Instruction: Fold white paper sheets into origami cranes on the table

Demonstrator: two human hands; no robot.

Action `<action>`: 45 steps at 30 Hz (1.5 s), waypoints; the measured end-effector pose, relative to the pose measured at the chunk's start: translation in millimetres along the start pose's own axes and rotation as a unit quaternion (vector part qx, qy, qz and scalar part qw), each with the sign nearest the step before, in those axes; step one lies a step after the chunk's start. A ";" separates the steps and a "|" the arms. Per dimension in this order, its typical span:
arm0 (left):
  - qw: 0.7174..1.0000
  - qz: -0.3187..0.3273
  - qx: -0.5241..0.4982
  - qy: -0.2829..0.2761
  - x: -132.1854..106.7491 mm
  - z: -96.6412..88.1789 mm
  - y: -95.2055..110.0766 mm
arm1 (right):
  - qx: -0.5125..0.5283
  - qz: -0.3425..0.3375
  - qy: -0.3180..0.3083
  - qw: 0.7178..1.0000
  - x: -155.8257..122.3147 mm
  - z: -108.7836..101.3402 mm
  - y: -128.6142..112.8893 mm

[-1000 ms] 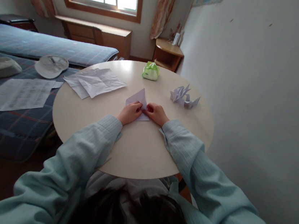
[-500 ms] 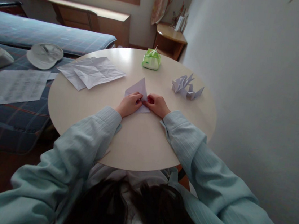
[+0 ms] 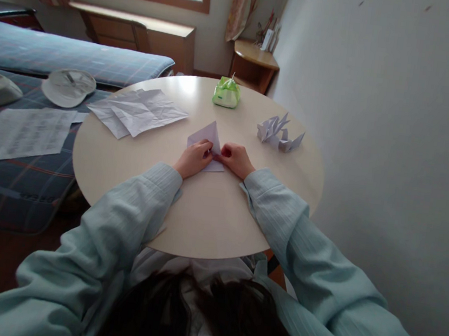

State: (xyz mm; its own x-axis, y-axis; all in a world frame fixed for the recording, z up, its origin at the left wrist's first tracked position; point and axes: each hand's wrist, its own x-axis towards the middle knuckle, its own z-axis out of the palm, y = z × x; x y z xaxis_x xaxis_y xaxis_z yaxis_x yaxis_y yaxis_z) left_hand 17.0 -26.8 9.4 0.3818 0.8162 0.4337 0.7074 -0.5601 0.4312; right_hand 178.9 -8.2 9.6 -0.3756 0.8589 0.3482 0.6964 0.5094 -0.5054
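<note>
A folded sheet of white paper [image 3: 206, 133] lies on the round table between my hands, one pointed corner facing away from me. My left hand [image 3: 196, 156] has its fingers curled and pressed on the paper's left and middle. From the right, my right hand [image 3: 236, 159] pinches the paper near its middle, the fingertips of both hands almost meeting. A lower flap shows beneath my hands; the exact folds under the fingers are hidden.
The round table [image 3: 202, 214] also bears creased paper sheets [image 3: 145, 112] at left, a green tissue pack [image 3: 226, 93] at the back and folded paper figures [image 3: 272, 128] at right. A plaid bed [image 3: 22, 181] with a cap [image 3: 68, 88] stands left; a wall [image 3: 393, 156] rises right.
Both hands stay on the folded paper with hardly any finger movement. The whole view has shifted slightly, so things sit a little lower.
</note>
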 end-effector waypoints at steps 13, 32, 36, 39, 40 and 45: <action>1.000 0.007 -0.023 -0.002 0.0 -0.4 -1.6 | -0.010 0.003 0.008 1.000 -1.4 0.8 -0.8; 1.000 0.013 -0.027 0.010 -0.4 0.3 -2.7 | -0.004 0.000 0.010 1.000 -1.4 2.6 0.6; 1.000 0.012 -0.027 0.009 -0.3 0.4 -2.7 | -0.007 0.002 0.008 1.000 -1.4 2.7 0.7; 0.999 0.012 -0.033 0.006 -0.3 0.3 -2.5 | -0.009 0.003 0.007 1.000 -1.2 2.8 1.2; 0.999 0.012 -0.034 0.006 -0.3 0.3 -2.4 | -0.008 0.003 0.006 1.000 -1.2 2.9 1.3; 0.999 0.012 -0.031 0.008 0.0 0.5 -2.3 | -0.006 0.004 0.000 1.000 -1.1 2.4 0.4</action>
State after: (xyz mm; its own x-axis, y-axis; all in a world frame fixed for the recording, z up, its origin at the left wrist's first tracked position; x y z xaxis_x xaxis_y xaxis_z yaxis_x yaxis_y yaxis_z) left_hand 15.7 -25.4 8.0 0.3891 0.8000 0.4568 0.6598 -0.5881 0.4678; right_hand 178.1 -8.9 7.1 -0.3696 0.8631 0.3442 0.7067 0.5016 -0.4989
